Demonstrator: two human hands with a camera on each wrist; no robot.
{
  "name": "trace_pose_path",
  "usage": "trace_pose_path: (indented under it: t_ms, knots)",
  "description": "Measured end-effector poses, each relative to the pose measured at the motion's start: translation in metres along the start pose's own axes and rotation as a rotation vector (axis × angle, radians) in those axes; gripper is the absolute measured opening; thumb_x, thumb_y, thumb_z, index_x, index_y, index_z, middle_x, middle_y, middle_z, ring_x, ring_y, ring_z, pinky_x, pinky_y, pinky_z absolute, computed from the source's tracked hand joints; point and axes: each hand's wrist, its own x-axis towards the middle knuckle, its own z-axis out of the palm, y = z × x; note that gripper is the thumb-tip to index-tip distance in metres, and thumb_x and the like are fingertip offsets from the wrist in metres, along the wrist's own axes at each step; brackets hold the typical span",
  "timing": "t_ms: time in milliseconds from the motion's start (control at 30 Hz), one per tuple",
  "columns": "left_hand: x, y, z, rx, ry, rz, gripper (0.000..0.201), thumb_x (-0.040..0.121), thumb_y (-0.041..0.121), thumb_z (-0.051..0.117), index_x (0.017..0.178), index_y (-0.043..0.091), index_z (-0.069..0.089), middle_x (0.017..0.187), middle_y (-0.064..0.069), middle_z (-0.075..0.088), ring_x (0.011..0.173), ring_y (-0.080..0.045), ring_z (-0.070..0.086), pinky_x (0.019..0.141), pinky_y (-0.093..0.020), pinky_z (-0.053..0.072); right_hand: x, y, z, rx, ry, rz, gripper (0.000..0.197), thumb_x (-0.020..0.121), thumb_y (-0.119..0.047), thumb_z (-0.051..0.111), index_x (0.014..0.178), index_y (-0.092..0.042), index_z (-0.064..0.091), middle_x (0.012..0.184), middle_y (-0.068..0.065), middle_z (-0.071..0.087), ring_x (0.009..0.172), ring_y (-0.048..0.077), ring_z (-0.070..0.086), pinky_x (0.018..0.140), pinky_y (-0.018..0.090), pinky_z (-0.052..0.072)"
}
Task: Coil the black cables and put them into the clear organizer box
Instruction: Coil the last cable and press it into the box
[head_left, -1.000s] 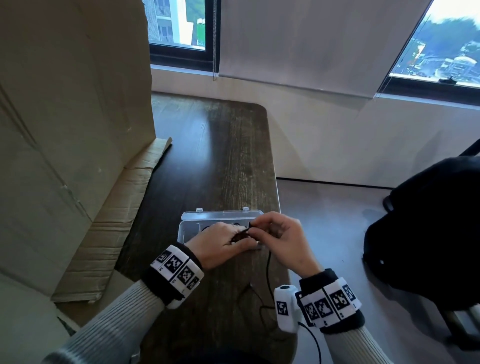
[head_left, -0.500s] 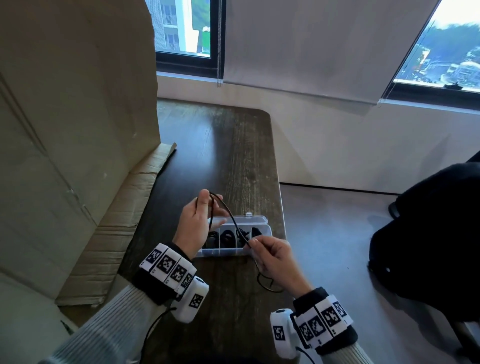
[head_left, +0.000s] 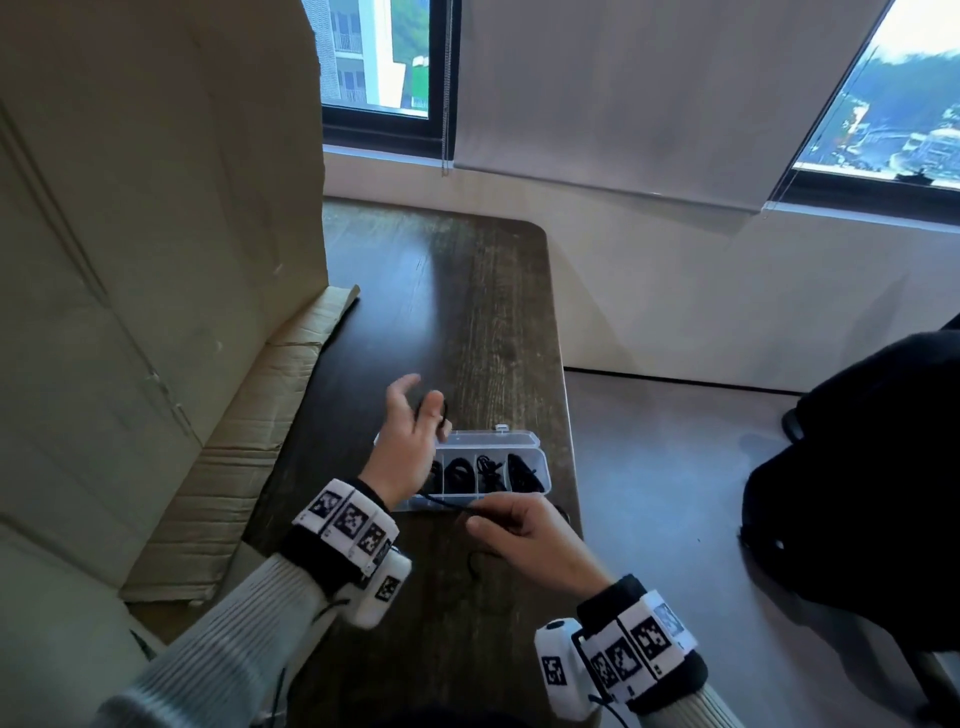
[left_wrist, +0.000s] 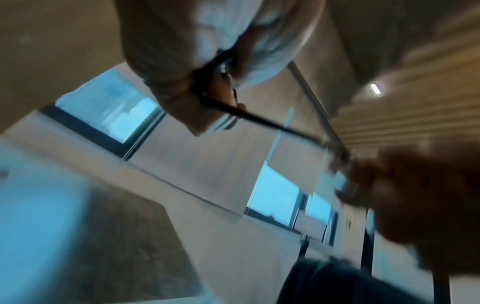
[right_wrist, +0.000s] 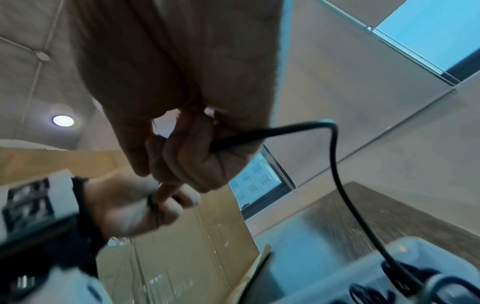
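Head view: the left hand (head_left: 402, 452) is raised above the left end of the clear box (head_left: 537, 470), which sits near the right edge of the tabletop (head_left: 441, 312), toward its near end. A black cable (head_left: 452, 505) is looped round the left hand's curled fingers (head_left: 434, 408) and runs down and toward the person to the right hand (head_left: 524, 540), which is held just in front of the box's near wall. The right hand pinches the cable between thumb and forefinger, with the other fingers curled under. More of the cable trails as loose loops on the tabletop beneath the right hand. Three compartments of the open box each hold a dark bundle of coiled cable; the leftmost compartment is hidden behind the left hand. The right wrist view shows the cable (right_wrist: 335, 164) leaving the closed right fingers (right_wrist: 192, 156), arching over and dropping toward the box (right_wrist: 420, 253), while the left hand (right_wrist: 135, 207) beyond has a strand wrapped round its curled fingers. The left wrist view is blurred; there a taut stretch of cable (left_wrist: 259, 121) runs from the left hand's fingers (left_wrist: 197, 115) toward the right hand (left_wrist: 415, 195). Folded cardboard (head_left: 156, 260) stands along the tabletop's left edge.
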Motion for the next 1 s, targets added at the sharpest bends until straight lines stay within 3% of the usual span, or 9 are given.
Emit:
trace_pose_path:
  t_ms: [133, 233, 367, 500, 600, 733, 833, 933, 1000]
  knots:
    - [-0.011, -0.01, 0.004, 0.684, -0.29, 0.22, 0.065, 0.09, 0.067, 0.015, 0.073, 0.022, 0.059, 0.059, 0.01, 0.052, 0.055, -0.002, 0.05, 0.061, -0.026, 0.036, -0.001, -0.015, -0.012, -0.237, 0.078, -0.143, 0.016, 0.094, -0.023, 0.06, 0.105, -0.024, 0.071, 0.08, -0.019, 0.064, 0.07, -0.002, 0.06, 0.064, 0.01, 0.045]
    - [-0.015, -0.009, 0.005, 0.513, -0.511, 0.11, 0.09, 0.078, 0.082, 0.005, 0.063, 0.015, 0.063, 0.06, 0.002, 0.059, 0.057, -0.007, 0.054, 0.063, -0.018, 0.037, 0.004, -0.013, -0.024, -0.301, 0.263, -0.191, 0.008, 0.086, -0.031, 0.069, 0.091, -0.028, 0.075, 0.077, -0.019, 0.069, 0.07, -0.001, 0.063, 0.064, 0.01, 0.044]
    - [-0.022, -0.002, 0.004, 0.381, -0.68, 0.112, 0.056, 0.078, 0.07, 0.05, 0.077, 0.017, 0.068, 0.062, 0.007, 0.058, 0.058, -0.006, 0.052, 0.058, -0.02, 0.04, 0.005, -0.006, -0.04, -0.01, 0.424, -0.111, 0.01, 0.074, -0.025, 0.081, 0.071, -0.018, 0.075, 0.059, -0.011, 0.067, 0.053, 0.001, 0.057, 0.054, 0.011, 0.042]
    - [-0.023, 0.009, 0.003, 0.072, -0.552, 0.02, 0.038, 0.091, 0.04, 0.049, 0.079, 0.008, 0.065, 0.058, 0.002, 0.06, 0.053, -0.016, 0.054, 0.056, -0.028, 0.046, 0.007, 0.004, -0.041, 0.173, 0.499, -0.079, 0.024, 0.073, -0.031, 0.076, 0.069, -0.008, 0.071, 0.065, 0.01, 0.069, 0.056, 0.013, 0.059, 0.054, 0.02, 0.048]
    - [-0.022, 0.022, 0.001, -0.25, -0.312, -0.118, 0.038, 0.098, 0.023, 0.039, 0.089, -0.008, 0.058, 0.072, -0.017, 0.068, 0.059, -0.025, 0.066, 0.056, -0.032, 0.055, 0.007, 0.012, -0.04, 0.253, 0.478, -0.04, 0.015, 0.085, -0.019, 0.068, 0.077, -0.006, 0.072, 0.071, 0.007, 0.07, 0.062, 0.003, 0.06, 0.058, 0.013, 0.047]
    - [-0.012, 0.022, -0.004, -0.43, -0.069, -0.16, 0.041, 0.101, 0.026, 0.036, 0.106, -0.006, 0.061, 0.101, -0.018, 0.072, 0.089, -0.033, 0.071, 0.071, -0.037, 0.06, 0.01, 0.03, -0.03, 0.273, 0.421, 0.026, 0.014, 0.093, -0.014, 0.059, 0.094, -0.014, 0.073, 0.088, 0.004, 0.073, 0.07, 0.003, 0.062, 0.062, 0.016, 0.049]
    - [-0.006, 0.021, -0.006, -0.508, -0.032, -0.156, 0.043, 0.101, 0.032, 0.033, 0.108, 0.0, 0.061, 0.104, -0.017, 0.072, 0.1, -0.03, 0.069, 0.081, -0.039, 0.058, 0.015, 0.039, -0.012, 0.24, 0.328, 0.096, 0.018, 0.096, -0.024, 0.055, 0.094, -0.021, 0.073, 0.069, -0.008, 0.065, 0.053, 0.001, 0.05, 0.05, 0.016, 0.041]
    - [-0.002, 0.027, -0.007, -0.773, -0.017, -0.201, 0.041, 0.101, 0.036, 0.03, 0.094, 0.007, 0.058, 0.074, -0.006, 0.066, 0.082, -0.023, 0.071, 0.079, -0.049, 0.057, 0.016, 0.04, 0.0, 0.229, 0.184, 0.189, 0.029, 0.097, -0.035, 0.049, 0.089, -0.017, 0.071, 0.051, -0.01, 0.05, 0.046, 0.002, 0.044, 0.048, 0.017, 0.037]
    - [0.0, 0.027, -0.007, -0.835, 0.04, -0.25, 0.037, 0.1, 0.039, 0.031, 0.087, 0.013, 0.054, 0.063, 0.003, 0.049, 0.055, -0.009, 0.058, 0.06, -0.041, 0.058, 0.014, 0.036, 0.004, 0.193, 0.09, 0.2, 0.033, 0.097, -0.039, 0.048, 0.086, -0.019, 0.071, 0.049, -0.012, 0.05, 0.047, 0.001, 0.044, 0.05, 0.018, 0.038]
